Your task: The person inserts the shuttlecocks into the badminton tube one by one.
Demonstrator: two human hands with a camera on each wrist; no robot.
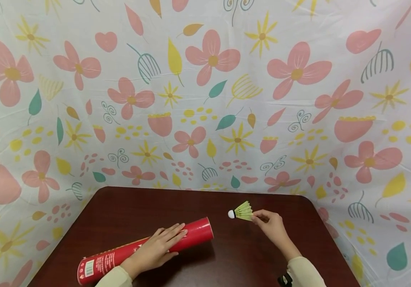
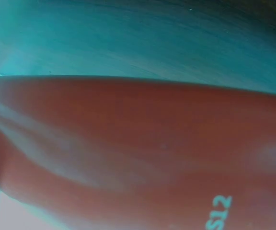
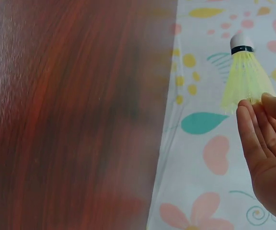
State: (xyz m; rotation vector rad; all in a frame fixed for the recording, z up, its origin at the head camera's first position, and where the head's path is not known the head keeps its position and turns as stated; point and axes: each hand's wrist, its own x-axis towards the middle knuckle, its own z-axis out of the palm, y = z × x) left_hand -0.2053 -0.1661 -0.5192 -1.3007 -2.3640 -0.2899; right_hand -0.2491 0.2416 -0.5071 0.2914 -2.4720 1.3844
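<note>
A red cylindrical shuttlecock tube (image 1: 199,232) lies slantwise at the left front, a shadow under its right end. My left hand (image 1: 157,248) grips it across the middle, fingers over the top and thumb along the near side. In the left wrist view the tube's red side (image 2: 128,134) fills the lower part, and the fingers are hidden. To the right, my right hand (image 1: 273,229) pinches a yellow shuttlecock (image 1: 243,211) by the rim of its skirt between thumb and fingertips. The white cork (image 3: 241,40) with its black band points left toward the tube, apart from it.
Below both hands is a dark reddish-brown wooden table (image 1: 252,259) with rounded far corners. A white cloth (image 1: 205,99) printed with flowers and leaves hangs behind the table and along its sides. A black band (image 1: 285,280) shows at the right wrist.
</note>
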